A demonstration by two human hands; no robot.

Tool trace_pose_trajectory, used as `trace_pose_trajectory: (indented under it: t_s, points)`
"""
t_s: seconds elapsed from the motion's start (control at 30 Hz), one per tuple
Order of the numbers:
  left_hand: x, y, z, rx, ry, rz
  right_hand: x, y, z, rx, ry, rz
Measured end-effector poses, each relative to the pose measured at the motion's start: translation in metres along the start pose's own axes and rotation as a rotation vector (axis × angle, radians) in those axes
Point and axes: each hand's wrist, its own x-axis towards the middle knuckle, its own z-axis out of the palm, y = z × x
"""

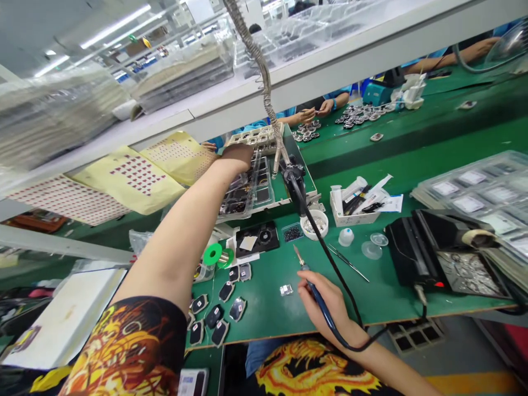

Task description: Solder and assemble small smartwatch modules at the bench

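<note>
Well, a green counter (264, 313) runs across the view, seen tilted from above. The right grip (325, 305) is closed around a blue-handled soldering iron (315, 294), held like a pen, with its metal tip angled up and away from the person. A small metal piece (286, 290) lies on the counter near that tip. The left arm reaches across to a clear plastic tray (247, 192) of dark parts. The left grip (235, 157) sits over the tray's far end, and whether it is open or closed cannot be told. Black parts (214, 316) lie scattered on the counter at lower left, just below a green solder spool (212, 254). A white bowl (314, 224) and tweezers (348, 263) lie beyond the iron. Farther along the counter, a co-worker's hands (317, 113) work beside a heap of round dark pieces (358, 115).
</note>
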Motion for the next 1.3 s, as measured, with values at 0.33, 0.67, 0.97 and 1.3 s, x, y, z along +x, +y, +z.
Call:
trace_pose_trajectory:
  t_s: [0.33,0.67,0.97,1.3]
  points:
    - [-0.007,0.008,-0.019,0.057,-0.063,0.045,-0.002,0.001,-0.001,-0.003,0.001,-0.005]
    - [-0.016,0.014,-0.026,0.065,-0.037,0.047,0.001,-0.001,0.000,-0.032,0.021,0.006]
    - [-0.106,-0.021,-0.004,-0.002,-0.024,-0.064,0.001,-0.005,-0.003,0.006,-0.003,0.011]
    - [-0.138,-0.035,0.026,0.010,-0.036,-0.066,0.000,-0.001,-0.001,-0.049,0.012,-0.019]
